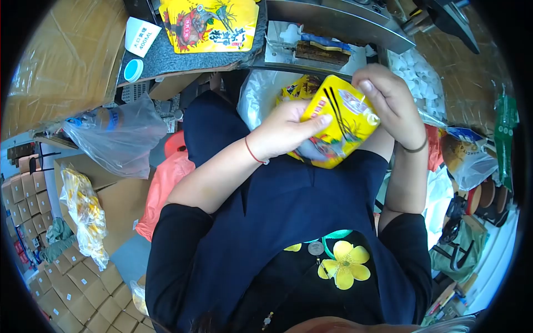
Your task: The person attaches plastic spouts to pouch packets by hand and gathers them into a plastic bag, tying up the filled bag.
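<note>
Above my lap, a yellow printed pouch (pixel 347 125) is tilted between my two hands. My left hand (pixel 291 130) grips its left edge, thumb lying across the front. At the pouch's upper right corner, my right hand (pixel 388 100) has its fingers curled in a pinch; what lies between those fingertips is too small to make out. Behind the pouch, a clear plastic bag (pixel 258 97) holds more yellow pouches (pixel 302 86). Another yellow pouch (pixel 208 25) lies flat on the grey work surface (pixel 166 61).
A metal fixture (pixel 333 28) stands beyond my hands. White plastic pieces (pixel 416 77) fill a bag at the right. A white labelled card (pixel 141 38) and a teal-lined cap (pixel 133 70) are at the upper left. Stacked cartons (pixel 83 283) stand lower left.
</note>
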{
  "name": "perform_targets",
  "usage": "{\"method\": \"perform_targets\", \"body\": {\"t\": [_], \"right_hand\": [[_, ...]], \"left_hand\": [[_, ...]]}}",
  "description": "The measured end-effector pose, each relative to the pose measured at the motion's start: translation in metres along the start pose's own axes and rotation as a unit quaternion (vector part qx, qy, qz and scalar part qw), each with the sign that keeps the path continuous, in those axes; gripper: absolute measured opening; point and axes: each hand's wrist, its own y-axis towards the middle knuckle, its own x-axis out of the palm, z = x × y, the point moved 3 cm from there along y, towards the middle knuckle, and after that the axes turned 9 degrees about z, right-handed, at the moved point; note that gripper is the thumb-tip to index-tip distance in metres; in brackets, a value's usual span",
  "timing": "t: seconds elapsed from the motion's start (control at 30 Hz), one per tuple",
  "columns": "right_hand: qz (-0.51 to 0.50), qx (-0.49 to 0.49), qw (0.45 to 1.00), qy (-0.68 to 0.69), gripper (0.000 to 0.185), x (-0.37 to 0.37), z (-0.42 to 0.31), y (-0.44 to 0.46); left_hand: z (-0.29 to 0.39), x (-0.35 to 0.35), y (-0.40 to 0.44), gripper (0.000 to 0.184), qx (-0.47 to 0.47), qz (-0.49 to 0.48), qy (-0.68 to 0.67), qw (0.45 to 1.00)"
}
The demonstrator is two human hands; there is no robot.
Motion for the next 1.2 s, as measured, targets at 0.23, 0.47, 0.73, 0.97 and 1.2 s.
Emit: {"method": "perform_targets", "body": {"t": [0.23, 0.47, 0.73, 0.97, 1.2], "right_hand": [[0.024, 0.173, 0.895, -0.410, 0.029, -0.054, 0.067, -0.025], [-0.010, 0.131, 0.916, -0.378, 0.027, -0.050, 0.107, -0.043], [0.199, 0.089, 0.903, -0.370, 0.022, -0.052, 0.087, -0.055], [0.116, -0.007, 0.985, -0.128, 0.012, 0.007, 0.027, -0.021], [0.179, 0.016, 0.982, 0.049, 0.018, 0.019, -0.009, 0.011]], "left_hand": [[-0.008, -0.005, 0.027, 0.032, -0.052, 0.010, -0.107, 0.993], [0.026, -0.027, 0.050, 0.035, -0.040, 0.075, -0.140, 0.987], [0.064, -0.132, 0.016, 0.057, 0.331, 0.241, 0.769, 0.492], [0.051, -0.107, -0.015, 0.021, 0.237, 0.277, 0.373, 0.853], [0.025, -0.028, 0.001, 0.026, 0.102, 0.124, 0.217, 0.963]]}}
